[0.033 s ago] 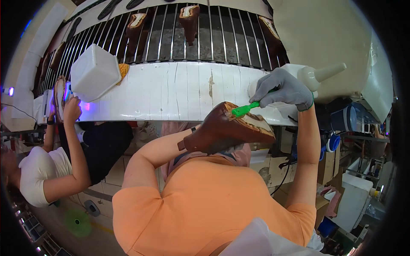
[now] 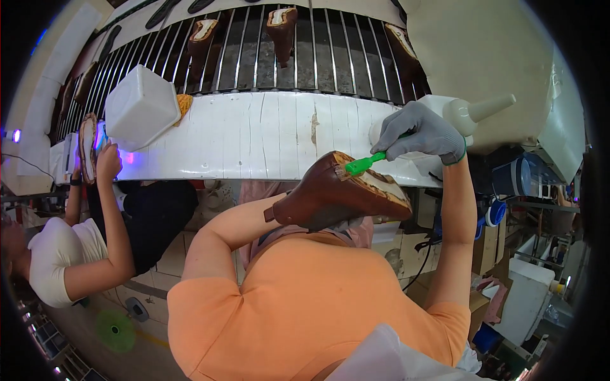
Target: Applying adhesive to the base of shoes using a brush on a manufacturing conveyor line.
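Observation:
A brown shoe upper with a pale insole edge is held up in front of my orange shirt. My bare left forearm runs into its heel end, and my left hand is hidden in or behind the shoe, supporting it. My right hand, in a grey glove, grips a green-handled brush. The brush tip touches the shoe's top rim near the toe.
A white bench edge fronts a rack of metal bars carrying several brown shoes. A white squeeze bottle and a white tub stand on it. At left, a co-worker's hand holds another shoe. Blue containers and boxes sit at right.

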`<state>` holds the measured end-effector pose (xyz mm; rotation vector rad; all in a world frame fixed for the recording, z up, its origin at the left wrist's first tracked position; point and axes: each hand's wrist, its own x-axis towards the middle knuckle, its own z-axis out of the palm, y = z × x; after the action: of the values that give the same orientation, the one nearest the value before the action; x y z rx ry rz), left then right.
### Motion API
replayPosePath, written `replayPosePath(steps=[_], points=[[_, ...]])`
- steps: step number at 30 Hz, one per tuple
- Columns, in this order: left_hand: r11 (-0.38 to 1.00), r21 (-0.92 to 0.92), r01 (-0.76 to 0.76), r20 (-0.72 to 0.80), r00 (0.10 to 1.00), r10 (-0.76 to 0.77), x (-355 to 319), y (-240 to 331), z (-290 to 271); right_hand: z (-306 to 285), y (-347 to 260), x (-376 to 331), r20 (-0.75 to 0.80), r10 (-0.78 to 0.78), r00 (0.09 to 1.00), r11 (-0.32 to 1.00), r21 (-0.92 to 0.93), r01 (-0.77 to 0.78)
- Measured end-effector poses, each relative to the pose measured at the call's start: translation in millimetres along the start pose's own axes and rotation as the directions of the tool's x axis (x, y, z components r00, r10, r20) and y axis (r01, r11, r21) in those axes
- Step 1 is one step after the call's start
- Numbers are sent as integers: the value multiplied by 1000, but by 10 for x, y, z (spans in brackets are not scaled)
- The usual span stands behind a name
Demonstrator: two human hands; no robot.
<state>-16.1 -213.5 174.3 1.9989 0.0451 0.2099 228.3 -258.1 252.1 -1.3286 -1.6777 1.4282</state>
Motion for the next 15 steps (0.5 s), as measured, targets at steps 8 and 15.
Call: replayPosePath(steps=[8, 15], points=[[990, -106, -91, 15, 996, 93, -38, -202, 74, -51, 22, -82, 120, 48, 992, 998, -40, -43], [932, -361, -1, -162, 985, -62, 35, -303, 66, 165, -92, -205, -116, -140, 983, 985, -121, 126]])
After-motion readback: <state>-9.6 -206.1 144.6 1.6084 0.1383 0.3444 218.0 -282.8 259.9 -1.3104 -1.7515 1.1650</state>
